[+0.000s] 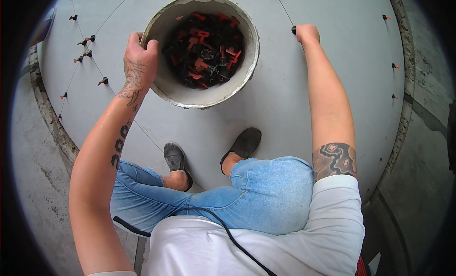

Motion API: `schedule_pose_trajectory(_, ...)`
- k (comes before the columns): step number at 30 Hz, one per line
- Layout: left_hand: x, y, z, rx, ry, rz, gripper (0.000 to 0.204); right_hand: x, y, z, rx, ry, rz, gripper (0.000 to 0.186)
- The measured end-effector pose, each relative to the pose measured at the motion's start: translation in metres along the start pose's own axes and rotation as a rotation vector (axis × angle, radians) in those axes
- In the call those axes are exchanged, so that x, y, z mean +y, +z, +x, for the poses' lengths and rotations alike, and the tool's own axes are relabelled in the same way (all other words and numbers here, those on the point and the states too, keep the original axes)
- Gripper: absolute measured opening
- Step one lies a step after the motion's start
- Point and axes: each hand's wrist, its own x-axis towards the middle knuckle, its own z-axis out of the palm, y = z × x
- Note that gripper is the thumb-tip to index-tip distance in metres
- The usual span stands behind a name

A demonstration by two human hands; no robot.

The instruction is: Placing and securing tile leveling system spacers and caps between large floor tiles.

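My left hand [141, 57] is closed on the left rim of a round grey bucket [209, 101]. Inside the bucket lies a heap of red and black tile levelling spacers [204, 50]. Over to the right, my right hand [308, 34] is closed at a tile levelling spacer [294, 30] that stands in a thin joint between large grey tiles. Only the black part of that spacer shows beside my fingers; the rest is hidden by the hand.
More levelling spacers stand along joints at the left [103, 81] and near the right edge [395, 66]. The grey tiled floor [280, 119] ends at rough edges, with bare concrete [427, 157] beyond. My dark shoes [244, 142] rest on the tiles. A black cable [223, 224] crosses my lap.
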Motion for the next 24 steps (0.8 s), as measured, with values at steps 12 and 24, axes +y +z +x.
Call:
schedule_pose_trajectory(12,-0.006,0.001,0.002,-0.002,0.002,-0.008,0.036,0.02,-0.005,-0.033,0.218,-0.35,-0.386,0.038)
schedule_pose_trajectory(24,-0.004,0.001,0.002,-0.013,0.003,-0.005,0.037,0.019,-0.02,-0.028,0.171,-0.368,-0.402,0.045)
